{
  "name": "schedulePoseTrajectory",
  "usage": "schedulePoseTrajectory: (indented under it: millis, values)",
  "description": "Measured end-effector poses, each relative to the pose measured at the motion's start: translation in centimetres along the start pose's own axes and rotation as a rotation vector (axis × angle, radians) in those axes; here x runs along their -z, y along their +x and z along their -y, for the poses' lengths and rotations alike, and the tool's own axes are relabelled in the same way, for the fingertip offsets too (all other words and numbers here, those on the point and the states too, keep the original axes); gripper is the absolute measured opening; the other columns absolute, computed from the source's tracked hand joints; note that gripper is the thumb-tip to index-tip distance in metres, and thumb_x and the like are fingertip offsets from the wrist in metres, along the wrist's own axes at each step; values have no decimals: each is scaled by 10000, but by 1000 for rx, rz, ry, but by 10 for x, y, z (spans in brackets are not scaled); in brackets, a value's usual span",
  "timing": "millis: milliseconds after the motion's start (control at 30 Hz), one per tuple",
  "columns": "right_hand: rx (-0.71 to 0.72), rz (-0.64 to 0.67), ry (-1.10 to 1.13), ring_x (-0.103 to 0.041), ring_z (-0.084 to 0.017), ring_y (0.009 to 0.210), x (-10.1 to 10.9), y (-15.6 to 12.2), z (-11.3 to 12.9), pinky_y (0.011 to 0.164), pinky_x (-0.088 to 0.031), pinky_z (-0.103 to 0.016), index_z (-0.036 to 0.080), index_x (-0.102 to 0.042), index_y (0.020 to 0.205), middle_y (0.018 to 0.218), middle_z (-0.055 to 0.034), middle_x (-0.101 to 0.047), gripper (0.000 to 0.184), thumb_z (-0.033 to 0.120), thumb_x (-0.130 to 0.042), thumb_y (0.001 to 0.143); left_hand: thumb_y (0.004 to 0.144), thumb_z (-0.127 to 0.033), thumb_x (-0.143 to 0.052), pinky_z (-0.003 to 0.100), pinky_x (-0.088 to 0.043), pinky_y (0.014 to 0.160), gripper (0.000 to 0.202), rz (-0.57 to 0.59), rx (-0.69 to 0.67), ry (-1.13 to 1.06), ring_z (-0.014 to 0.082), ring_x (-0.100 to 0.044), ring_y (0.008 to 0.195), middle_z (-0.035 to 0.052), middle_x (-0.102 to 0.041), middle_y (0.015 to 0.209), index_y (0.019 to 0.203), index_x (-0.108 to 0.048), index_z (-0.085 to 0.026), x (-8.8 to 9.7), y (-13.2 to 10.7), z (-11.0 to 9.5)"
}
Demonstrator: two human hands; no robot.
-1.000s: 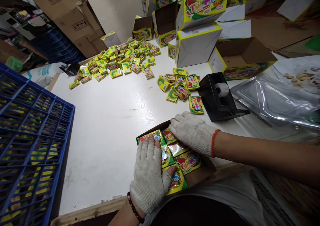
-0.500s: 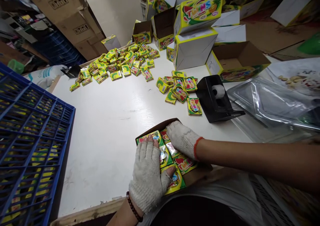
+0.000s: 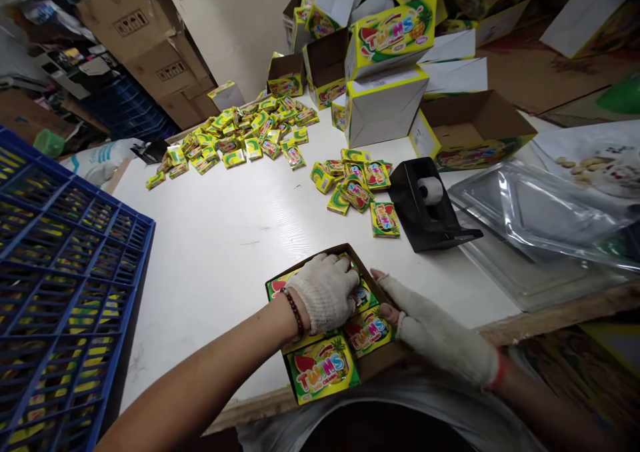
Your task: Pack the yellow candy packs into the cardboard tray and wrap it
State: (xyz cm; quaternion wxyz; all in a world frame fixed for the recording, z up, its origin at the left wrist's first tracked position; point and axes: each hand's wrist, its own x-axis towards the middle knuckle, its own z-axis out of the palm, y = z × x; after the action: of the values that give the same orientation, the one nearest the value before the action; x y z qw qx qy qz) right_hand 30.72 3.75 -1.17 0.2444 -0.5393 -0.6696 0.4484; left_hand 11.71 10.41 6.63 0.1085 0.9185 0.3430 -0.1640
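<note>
An open brown carton (image 3: 371, 367) filled with yellow-green "Twins" packets (image 3: 367, 332) sits at the table's near edge. My left hand (image 3: 326, 292), in a white knit glove, lies curled on top of the packets in the carton's far half. My right hand (image 3: 430, 329), in a fingerless white glove, grips the carton's right wall, bare fingertips on its rim. A yellow-green flap (image 3: 323, 369) with the Twins logo hangs at the carton's near side.
Loose packets lie in a small heap (image 3: 356, 182) and a large heap (image 3: 245, 135) on the white table (image 3: 210, 239). A black tape dispenser (image 3: 424, 205) stands right of the small heap. Blue crate (image 3: 60, 285) at left, clear plastic trays (image 3: 540, 219) at right, display boxes (image 3: 385, 72) behind.
My left hand moved from the carton's near-left corner onto its far half. My right hand came off the packets and shifted to the carton's right wall. The printed near flap now shows.
</note>
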Motion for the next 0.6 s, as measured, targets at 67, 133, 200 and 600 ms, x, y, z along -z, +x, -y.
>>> schedulePoseTrajectory:
  millis: [67, 133, 200, 600]
  values:
    - [-20, -76, 104, -462, -284, 1408, -22, -7, -11, 1161, -392, -496, 173, -419, 1522, 1525, -144, -486, 637, 494, -416, 972, 928, -372, -491, 458, -553, 892, 384, 107, 33, 9, 321, -664, 1066, 147, -648, 1263, 1190, -668, -154, -2, 13, -1]
    - [-59, -121, 173, -462, -269, 1410, -34, -8, -17, 1183, -350, -501, 194, -418, 1525, 1521, -132, -495, 625, 503, -390, 983, 921, -397, -481, 448, -573, 809, 405, 193, 61, 7, 331, -682, 1030, 150, -659, 1237, 1194, -677, -171, -4, 19, -3]
    - [-73, -130, 199, -444, -265, 1423, -39, -7, -20, 1197, -319, -498, 182, -419, 1524, 1532, -136, -480, 631, 504, -391, 982, 911, -409, -479, 442, -574, 797, 423, 231, 68, 13, 339, -681, 1042, 151, -661, 1238, 1204, -677, -176, -3, 23, -6]
    - [-109, 20, 515, -644, -315, 1159, -29, -35, -18, 1022, -514, -482, 179, -651, 1217, 1214, -184, -676, 637, 687, -444, 895, 947, -400, -453, 250, -472, 631, 349, 196, 68, -199, 160, -660, 725, 15, -744, 807, 943, -750, -218, 71, 53, 20]
